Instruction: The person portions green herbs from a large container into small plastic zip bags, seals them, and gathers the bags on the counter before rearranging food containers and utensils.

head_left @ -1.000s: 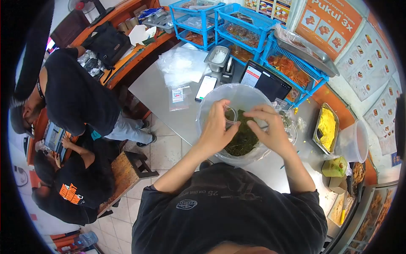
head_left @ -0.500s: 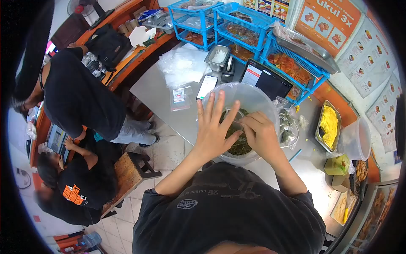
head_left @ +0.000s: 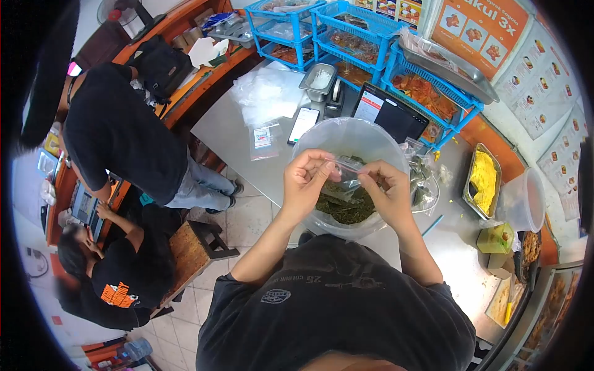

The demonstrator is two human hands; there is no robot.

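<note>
Clear plastic bag (head_left: 349, 175), pinched at its edge by the left hand (head_left: 305, 184) and right hand (head_left: 386, 188), hangs above the tub (head_left: 377, 137) as I look on; it could, if slippery, slide from either grip onto the green leaves (head_left: 346, 212) inside.

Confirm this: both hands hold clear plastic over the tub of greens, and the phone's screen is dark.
Not quite: in the head view the phone's screen is bright white, not dark. The left hand and right hand do hold clear plastic over the tub of greens.
</note>
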